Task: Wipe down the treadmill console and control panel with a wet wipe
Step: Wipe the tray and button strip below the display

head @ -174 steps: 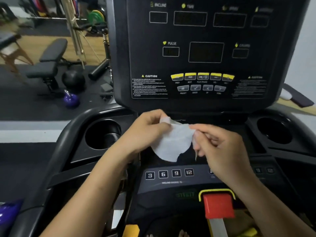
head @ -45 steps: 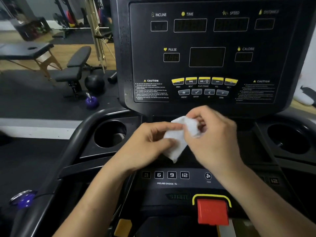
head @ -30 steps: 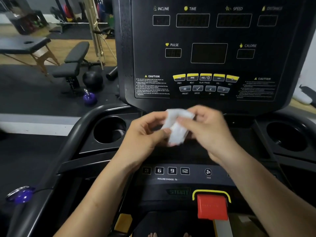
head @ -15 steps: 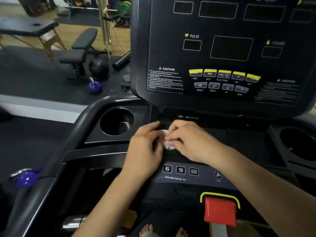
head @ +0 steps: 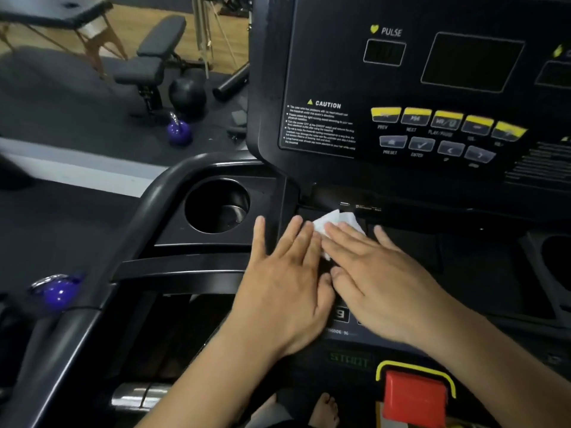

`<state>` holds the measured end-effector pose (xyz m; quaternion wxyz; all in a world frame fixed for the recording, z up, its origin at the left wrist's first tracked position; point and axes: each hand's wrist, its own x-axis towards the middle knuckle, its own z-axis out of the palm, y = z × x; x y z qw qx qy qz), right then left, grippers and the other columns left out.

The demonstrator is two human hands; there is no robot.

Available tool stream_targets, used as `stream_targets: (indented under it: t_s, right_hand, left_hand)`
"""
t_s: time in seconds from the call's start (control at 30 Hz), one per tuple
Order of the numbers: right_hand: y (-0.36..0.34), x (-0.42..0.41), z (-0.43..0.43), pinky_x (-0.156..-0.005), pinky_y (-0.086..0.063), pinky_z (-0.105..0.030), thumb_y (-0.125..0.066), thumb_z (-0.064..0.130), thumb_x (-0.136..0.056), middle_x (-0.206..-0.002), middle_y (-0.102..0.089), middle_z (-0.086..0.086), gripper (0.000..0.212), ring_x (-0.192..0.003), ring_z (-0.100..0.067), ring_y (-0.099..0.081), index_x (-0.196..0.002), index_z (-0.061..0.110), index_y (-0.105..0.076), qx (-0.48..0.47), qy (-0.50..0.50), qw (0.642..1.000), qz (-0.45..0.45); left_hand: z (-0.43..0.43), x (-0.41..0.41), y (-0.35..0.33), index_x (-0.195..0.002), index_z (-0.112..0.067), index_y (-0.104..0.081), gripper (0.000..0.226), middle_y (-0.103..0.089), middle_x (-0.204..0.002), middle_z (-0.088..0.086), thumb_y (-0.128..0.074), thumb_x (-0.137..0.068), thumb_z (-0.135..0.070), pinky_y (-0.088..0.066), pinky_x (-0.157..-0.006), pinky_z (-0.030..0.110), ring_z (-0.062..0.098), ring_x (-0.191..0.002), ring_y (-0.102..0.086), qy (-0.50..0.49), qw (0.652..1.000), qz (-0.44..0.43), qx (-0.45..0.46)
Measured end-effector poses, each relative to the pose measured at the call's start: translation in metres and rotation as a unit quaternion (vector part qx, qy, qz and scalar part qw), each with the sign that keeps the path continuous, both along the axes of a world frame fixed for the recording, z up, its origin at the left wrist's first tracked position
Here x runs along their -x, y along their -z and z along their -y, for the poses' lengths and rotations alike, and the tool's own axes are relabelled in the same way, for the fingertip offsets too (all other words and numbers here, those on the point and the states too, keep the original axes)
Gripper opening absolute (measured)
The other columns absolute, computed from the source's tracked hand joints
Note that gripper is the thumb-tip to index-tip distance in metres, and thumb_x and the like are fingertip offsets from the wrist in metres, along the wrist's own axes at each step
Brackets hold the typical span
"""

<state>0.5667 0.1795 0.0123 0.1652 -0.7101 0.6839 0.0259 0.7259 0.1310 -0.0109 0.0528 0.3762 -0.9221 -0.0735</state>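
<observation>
Head camera: both hands flat, fingers straight, gripping nothing. Your right hand (head: 380,282) pins the wet wipe (head: 336,222) to the ledge (head: 408,242) under the console (head: 324,57), wipe peeking out at twelve o'clock of your fingertips, your left hand (head: 287,291) pressing alongside, cup holder (head: 216,205) at its eleven o'clock. Careful: that bunched wipe could slip from under flat fingers, and your right palm sits over the incline keys (head: 340,313), START button (head: 349,361) at its six o'clock, so a heavy push might trigger one.

We see the crumpled white wet wipe (head: 335,221) at the back-left corner of the black console ledge (head: 408,245), below the control panel (head: 432,97).
</observation>
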Motion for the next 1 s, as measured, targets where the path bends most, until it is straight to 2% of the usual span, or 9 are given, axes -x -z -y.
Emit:
stream_targets:
  t_s: [0.17, 0.27, 0.33, 0.47, 0.53, 0.7, 0.8, 0.87, 1.0]
  right_hand:
    - [-0.007, -0.003, -0.021, -0.122, 0.009, -0.042, 0.004, 0.047, -0.081, -0.161, 0.014, 0.018, 0.076, -0.142, 0.007, 0.023, -0.156, 0.033, 0.002, -0.050, 0.002, 0.998, 0.025]
    - [-0.004, 0.003, 0.002, -0.122, 0.004, -0.047, 0.000, 0.043, -0.083, -0.163, 0.008, 0.017, 0.075, -0.145, 0.004, 0.016, -0.156, 0.031, -0.004, -0.020, 0.019, 0.999, 0.019]
    - [-0.005, 0.002, 0.008, -0.122, 0.002, -0.049, -0.007, 0.039, -0.086, -0.164, 0.002, 0.015, 0.069, -0.147, 0.002, 0.012, -0.155, 0.031, -0.011, -0.010, 0.023, 0.999, 0.025]
    - [-0.019, -0.007, -0.011, -0.122, 0.006, -0.042, -0.015, 0.037, -0.091, -0.162, -0.008, 0.021, 0.060, -0.144, 0.009, 0.008, -0.150, 0.034, -0.028, -0.032, 0.009, 0.994, 0.104]
    - [-0.021, -0.002, -0.018, -0.122, 0.008, -0.037, -0.011, 0.037, -0.088, -0.161, -0.007, 0.024, 0.064, -0.142, 0.012, 0.008, -0.146, 0.033, -0.036, -0.016, 0.007, 0.996, 0.086]
    - [-0.007, 0.009, 0.000, -0.123, 0.000, -0.038, -0.002, 0.042, -0.089, -0.163, -0.001, 0.018, 0.070, -0.145, 0.008, 0.008, -0.156, 0.029, -0.017, -0.015, 0.014, 0.999, 0.049]
    - [-0.013, -0.001, 0.007, -0.122, -0.009, -0.036, -0.015, 0.036, -0.097, -0.160, -0.025, 0.010, 0.056, -0.146, -0.001, -0.016, -0.147, 0.025, -0.038, 0.004, 0.023, 0.999, 0.041]
    - [-0.020, -0.013, -0.007, -0.119, -0.016, -0.035, -0.008, 0.039, -0.089, -0.148, -0.041, 0.013, 0.060, -0.139, -0.004, -0.031, -0.132, 0.029, -0.048, 0.007, 0.003, 0.998, 0.063]
    - [-0.011, -0.010, -0.001, -0.112, -0.030, -0.038, -0.006, 0.043, -0.080, -0.156, -0.027, 0.011, 0.072, -0.138, -0.010, -0.027, -0.140, 0.025, -0.042, 0.020, 0.030, 0.998, 0.056]
  left_hand:
    - [-0.005, -0.001, -0.008, -0.136, -0.002, -0.056, 0.063, -0.057, -0.141, 0.015, -0.032, -0.091, -0.038, -0.012, -0.113, 0.058, 0.029, -0.142, -0.040, 0.032, 0.999, 0.036, 0.000]
    - [0.014, 0.012, -0.019, -0.154, -0.008, -0.028, 0.083, -0.028, -0.161, 0.011, -0.002, -0.083, -0.044, 0.009, -0.119, 0.058, 0.025, -0.153, -0.009, 0.011, 0.995, 0.097, -0.017]
    - [0.018, 0.014, -0.028, -0.155, -0.010, -0.022, 0.087, -0.023, -0.164, 0.009, 0.005, -0.080, -0.044, 0.010, -0.118, 0.061, 0.024, -0.154, 0.001, 0.003, 0.993, 0.114, -0.017]
    - [0.001, -0.002, -0.032, -0.134, -0.004, -0.058, 0.062, -0.056, -0.142, 0.014, -0.031, -0.089, -0.036, -0.034, -0.113, 0.058, 0.027, -0.142, -0.041, 0.032, 0.999, 0.013, -0.010]
    - [-0.003, -0.005, -0.021, -0.128, -0.005, -0.064, 0.057, -0.062, -0.135, 0.013, -0.035, -0.089, -0.036, -0.041, -0.109, 0.054, 0.025, -0.134, -0.051, 0.053, 0.998, 0.016, -0.018]
    - [0.020, 0.014, -0.019, -0.107, -0.003, -0.073, 0.057, -0.069, -0.119, 0.013, -0.031, -0.088, -0.037, -0.043, -0.098, 0.054, 0.031, -0.125, -0.055, 0.044, 0.997, 0.059, 0.010]
    - [0.028, 0.018, -0.026, -0.086, -0.012, -0.069, 0.049, -0.069, -0.094, 0.008, -0.027, -0.086, -0.037, -0.039, -0.089, 0.050, 0.028, -0.100, -0.060, 0.050, 0.997, 0.048, 0.018]
    - [0.019, 0.008, -0.028, -0.079, -0.016, -0.064, 0.039, -0.067, -0.083, 0.005, -0.031, -0.084, -0.036, -0.042, -0.088, 0.049, 0.026, -0.083, -0.062, 0.063, 0.998, 0.032, -0.002]
    - [0.027, 0.011, -0.018, -0.102, -0.012, -0.066, 0.045, -0.071, -0.099, 0.009, -0.031, -0.087, -0.035, -0.036, -0.102, 0.053, 0.029, -0.091, -0.067, 0.052, 0.997, 0.050, 0.030]
